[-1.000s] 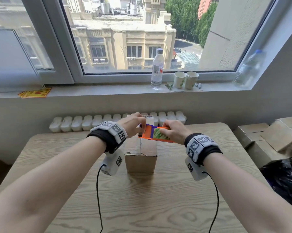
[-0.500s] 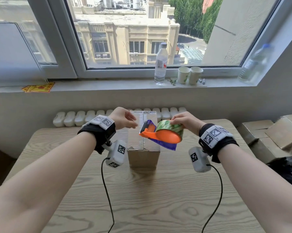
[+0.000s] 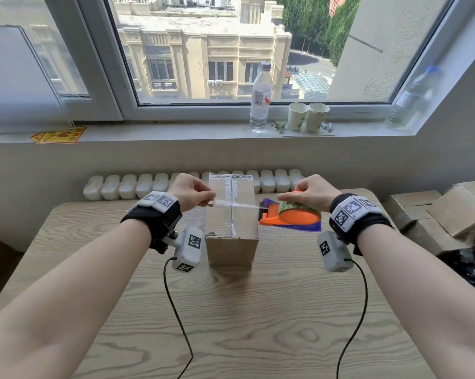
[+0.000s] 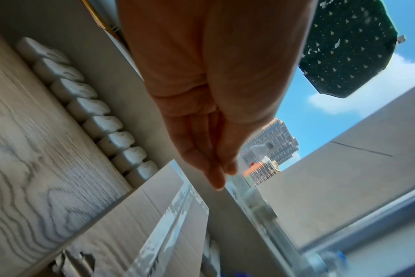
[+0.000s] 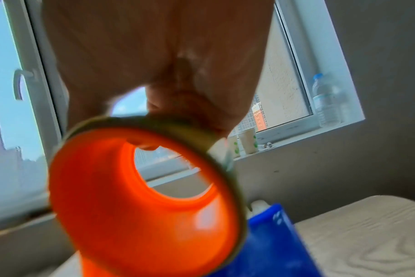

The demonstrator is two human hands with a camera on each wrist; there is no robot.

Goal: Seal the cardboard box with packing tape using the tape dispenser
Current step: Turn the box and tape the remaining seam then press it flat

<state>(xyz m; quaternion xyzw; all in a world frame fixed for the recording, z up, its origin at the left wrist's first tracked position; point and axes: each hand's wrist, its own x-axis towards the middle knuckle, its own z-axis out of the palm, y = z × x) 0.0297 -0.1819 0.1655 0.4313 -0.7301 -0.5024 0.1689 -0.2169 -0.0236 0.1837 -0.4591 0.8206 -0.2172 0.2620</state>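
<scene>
A narrow cardboard box (image 3: 232, 214) stands upright in the middle of the wooden table (image 3: 231, 324), with clear tape along its top seam. My right hand (image 3: 310, 191) grips the orange and blue tape dispenser (image 3: 291, 216) by its roll, just right of the box top. My left hand (image 3: 192, 191) pinches the free end of the clear tape strip (image 3: 236, 205), which stretches across above the box top. In the left wrist view my left hand (image 4: 219, 168) holds the tape strip (image 4: 254, 198) over the box (image 4: 140, 224). The right wrist view shows the dispenser (image 5: 140, 191) under my right hand (image 5: 178, 93).
A water bottle (image 3: 261, 97) and two paper cups (image 3: 307, 116) stand on the windowsill, with another bottle (image 3: 414, 99) at its right end. A white radiator (image 3: 138, 184) runs behind the table. Stacked cardboard boxes (image 3: 444, 212) sit to the right of the table.
My hands have moved apart: the right drew the dispenser to the right of the box, the left went to the left with the tape end, and a strip now spans the box top.
</scene>
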